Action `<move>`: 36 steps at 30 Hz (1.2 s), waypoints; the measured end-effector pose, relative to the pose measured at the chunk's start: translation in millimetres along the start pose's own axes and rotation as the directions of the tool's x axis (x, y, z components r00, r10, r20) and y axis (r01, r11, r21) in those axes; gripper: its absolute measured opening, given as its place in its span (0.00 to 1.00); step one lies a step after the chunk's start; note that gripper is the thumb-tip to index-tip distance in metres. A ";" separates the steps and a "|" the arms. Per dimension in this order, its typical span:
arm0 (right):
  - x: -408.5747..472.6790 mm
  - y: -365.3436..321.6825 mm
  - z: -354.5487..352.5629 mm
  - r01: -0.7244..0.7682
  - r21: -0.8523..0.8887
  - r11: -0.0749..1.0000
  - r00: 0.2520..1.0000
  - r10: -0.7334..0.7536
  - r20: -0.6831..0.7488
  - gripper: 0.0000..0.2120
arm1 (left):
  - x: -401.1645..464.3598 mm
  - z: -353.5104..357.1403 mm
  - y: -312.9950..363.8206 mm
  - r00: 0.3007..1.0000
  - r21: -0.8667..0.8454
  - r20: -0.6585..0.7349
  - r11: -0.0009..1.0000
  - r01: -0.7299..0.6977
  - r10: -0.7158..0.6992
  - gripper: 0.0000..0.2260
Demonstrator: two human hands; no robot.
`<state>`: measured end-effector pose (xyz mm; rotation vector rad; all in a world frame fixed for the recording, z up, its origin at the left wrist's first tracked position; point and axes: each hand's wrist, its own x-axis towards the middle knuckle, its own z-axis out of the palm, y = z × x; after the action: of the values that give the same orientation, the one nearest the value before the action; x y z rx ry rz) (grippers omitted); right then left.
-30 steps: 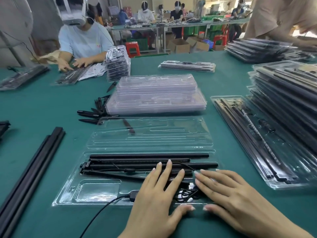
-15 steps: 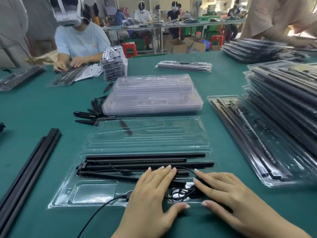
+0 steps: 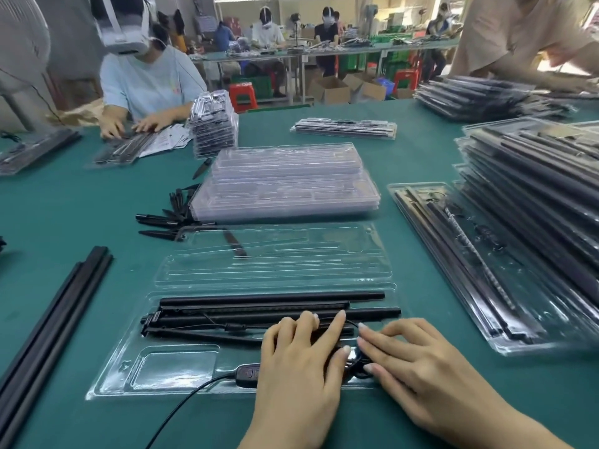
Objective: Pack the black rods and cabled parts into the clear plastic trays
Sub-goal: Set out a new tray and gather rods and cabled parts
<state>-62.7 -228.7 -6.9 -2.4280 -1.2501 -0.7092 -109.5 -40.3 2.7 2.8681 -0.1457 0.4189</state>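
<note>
Pressing flat with straight fingers, the left hand (image 3: pixel 301 361) rests on the black rods (image 3: pixel 272 306) lying in the clear plastic tray (image 3: pixel 129 374) on the green table (image 3: pixel 64 205), while the right hand (image 3: pixel 418 367), fingers bent, pinches the coiled black cable (image 3: pixel 356 367) in the tray's near right compartment.

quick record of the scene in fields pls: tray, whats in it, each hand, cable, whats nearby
tray: clear open tray on the green table, lid half folded back
contents: black rods lying lengthwise
left hand: fingers flat on the rods
right hand: fingers on the coiled cable
inline switch: at the tray's near edge, its lead trailing off
nearby: empty tray stack; loose rods at left
</note>
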 end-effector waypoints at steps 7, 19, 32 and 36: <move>-5.6 -5.6 4.9 -0.191 0.172 0.966 0.971 0.212 -0.112 0.15 | 1.3 0.2 -4.7 0.998 0.085 0.039 0.995 -0.050 0.047 0.20; -0.6 -19.1 8.4 -0.423 0.292 0.858 0.869 0.475 -0.137 0.10 | 4.2 4.9 -0.4 0.996 0.027 -0.005 0.996 -0.089 0.089 0.20; -19.8 -35.2 1.6 -0.292 -0.164 0.942 0.956 0.294 -0.012 0.30 | 10.8 -12.0 5.4 0.974 0.079 0.225 0.997 0.005 -0.023 0.24; -12.4 -34.8 -11.4 -0.324 -0.186 0.928 0.921 0.355 0.164 0.32 | 8.6 -2.3 1.5 0.960 0.066 0.274 0.997 0.047 -0.063 0.26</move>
<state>-100.7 -222.8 -2.6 -2.8023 -0.8206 -0.4925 -102.1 -41.7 7.7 2.9668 -0.1025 0.0101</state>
